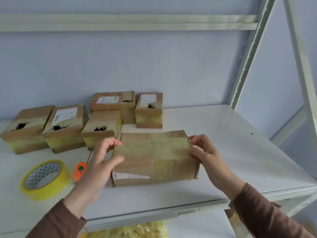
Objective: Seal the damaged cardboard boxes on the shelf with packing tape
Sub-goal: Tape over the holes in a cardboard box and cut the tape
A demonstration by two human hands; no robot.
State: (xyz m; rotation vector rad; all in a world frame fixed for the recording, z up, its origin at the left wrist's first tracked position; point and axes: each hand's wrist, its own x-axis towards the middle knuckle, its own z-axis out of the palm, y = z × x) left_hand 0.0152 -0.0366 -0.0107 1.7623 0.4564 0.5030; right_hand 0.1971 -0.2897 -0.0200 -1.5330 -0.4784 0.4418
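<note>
Head view: a cardboard box (155, 158) lies lengthwise at the centre of the white shelf (240, 152), its front edge set back from the shelf's front lip. A strip of yellowish tape (151, 148) stretches across its top. The left hand (101, 162) pinches the strip's end at the box's 9 o'clock edge, thumb and fingers curled. The right hand (205, 155) pinches the other end at the 3 o'clock edge, its palm against the box's right end.

At 9 o'clock from the box, a roll of yellow packing tape (45, 179) lies flat near the front lip, with an orange cutter (80, 171) between the roll and the left wrist. From 10 to 12 o'clock, five torn boxes (65, 127) stand toward the back wall; the nearest one's corner sits just beside the held box's rear left corner. From 2 to 4 o'clock the shelf surface lies bare out to the upright post (247, 59).
</note>
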